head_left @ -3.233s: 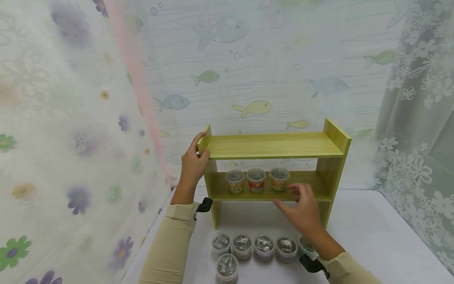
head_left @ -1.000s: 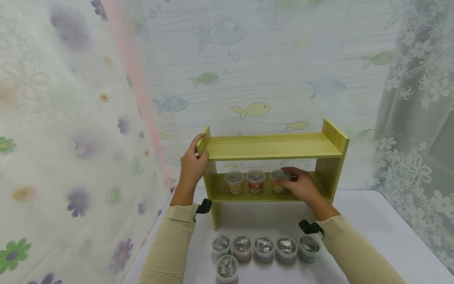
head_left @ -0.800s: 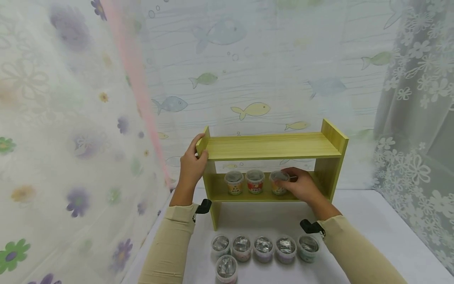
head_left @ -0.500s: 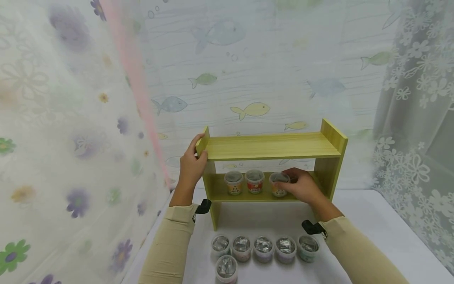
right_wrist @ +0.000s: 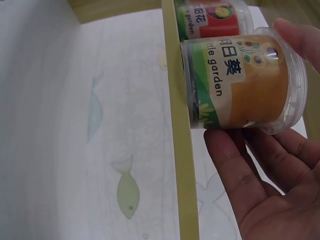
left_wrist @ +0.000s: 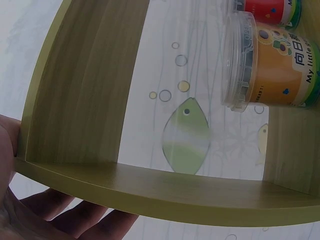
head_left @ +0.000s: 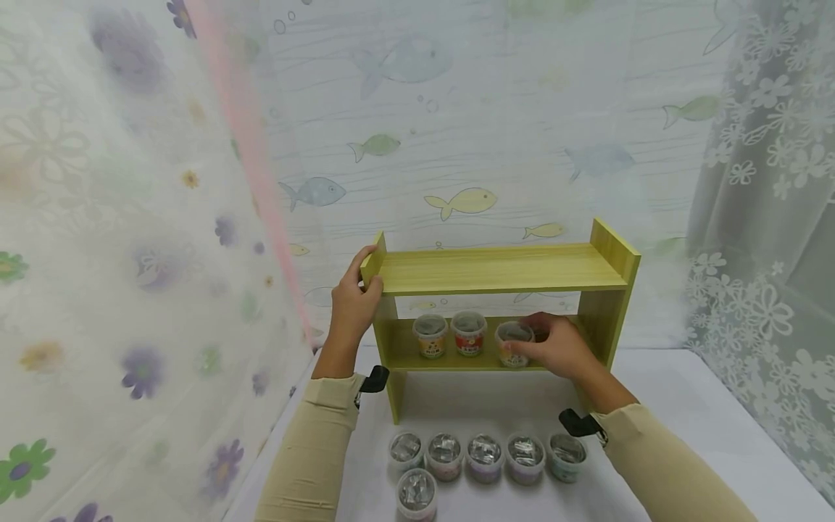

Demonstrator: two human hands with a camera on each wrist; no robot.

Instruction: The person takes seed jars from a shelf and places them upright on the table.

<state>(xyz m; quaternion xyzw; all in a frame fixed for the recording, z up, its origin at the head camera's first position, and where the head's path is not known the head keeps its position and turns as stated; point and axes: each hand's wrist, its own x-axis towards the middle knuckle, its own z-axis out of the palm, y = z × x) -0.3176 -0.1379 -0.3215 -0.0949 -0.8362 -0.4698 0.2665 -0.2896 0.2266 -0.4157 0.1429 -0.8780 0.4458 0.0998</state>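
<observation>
My left hand (head_left: 354,308) holds the upper left side panel of a yellow-green wooden shelf (head_left: 496,270). In the left wrist view its fingers (left_wrist: 82,217) curl around the outside of that panel. On the lower board, my right hand (head_left: 559,349) grips a small clear-lidded plastic tub (right_wrist: 250,82) with an orange "little garden" label. The right wrist view shows the tub upright at the board's front edge, thumb on the lid side and fingers on the opposite side. Left of it stand a red-labelled tub (head_left: 469,335) and another orange-labelled tub (head_left: 430,337).
Below, in front of the shelf, several lidded tubs (head_left: 485,457) stand in a row on the white tabletop (head_left: 678,435). One more tub (head_left: 417,493) stands nearer at the left. Patterned curtains (head_left: 391,109) hang behind and at both sides.
My right hand has gone from beside the right-hand tub to gripping it. That tub has come slightly forward towards the board's front edge. The left hand stays on the panel.
</observation>
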